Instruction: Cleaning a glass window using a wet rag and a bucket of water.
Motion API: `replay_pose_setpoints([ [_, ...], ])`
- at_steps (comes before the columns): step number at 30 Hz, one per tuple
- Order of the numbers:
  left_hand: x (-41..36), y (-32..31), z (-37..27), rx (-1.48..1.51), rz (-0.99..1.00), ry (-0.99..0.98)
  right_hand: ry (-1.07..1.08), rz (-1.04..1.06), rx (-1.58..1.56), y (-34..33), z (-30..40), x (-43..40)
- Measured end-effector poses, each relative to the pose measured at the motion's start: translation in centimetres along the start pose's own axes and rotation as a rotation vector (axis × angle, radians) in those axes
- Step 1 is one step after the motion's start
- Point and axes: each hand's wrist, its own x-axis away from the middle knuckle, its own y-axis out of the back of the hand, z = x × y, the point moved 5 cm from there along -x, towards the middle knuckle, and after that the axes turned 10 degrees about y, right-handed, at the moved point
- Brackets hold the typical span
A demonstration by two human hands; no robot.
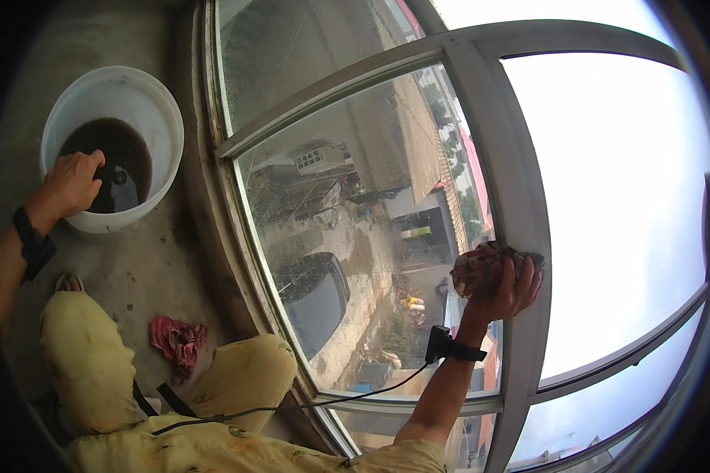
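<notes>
My right hand [518, 284] is closed around a crumpled, dark patterned cloth [482, 269]. It presses the cloth against the upright metal bar of the window frame [523, 349], at the edge of the lower glass pane [355, 236]. Over on the left, my left hand [74, 183] hangs over the near rim of a white plastic bucket [167, 112]. Its thumb and forefinger are apart, and nothing shows between them; the other fingers are partly hidden. Dark, murky water [131, 168] stands in the bottom of the bucket.
A red cloth [178, 346] lies crumpled on the concrete floor [165, 266] between my knees. From the band on my right wrist [449, 349], a black cable [307, 405] runs to my body. The sill [231, 260] is raised. A parked car [313, 295] shows outside, far below.
</notes>
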Motion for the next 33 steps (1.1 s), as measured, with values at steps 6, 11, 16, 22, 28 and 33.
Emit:
replay_pose_setpoints([
  [6, 0.2, 0.5, 0.2, -0.03, -0.003, 0.03, -0.046, -0.062, -0.198, -5.9, 3.8, -10.3],
  [11, 0.4, 1.3, -0.4, -0.054, -0.055, 0.091, 0.005, 0.107, -0.537, -13.8, 6.1, -18.3],
  [16, 0.2, 1.2, -0.3, -0.048, 0.001, 0.113, 0.127, -0.169, -0.325, -16.0, 8.1, -27.3],
  [22, -0.1, 0.7, 0.7, -0.004, -0.017, 0.131, 0.192, 0.197, -0.27, -21.1, 8.0, -26.4],
  [28, -0.8, 0.8, 0.5, -0.009, -0.038, 0.075, 0.11, 0.234, -0.23, -13.8, 3.1, -18.4],
  [33, -0.6, 0.9, 0.8, -0.022, -0.042, 0.028, 0.002, 0.297, -0.103, -4.7, -2.0, -8.0],
])
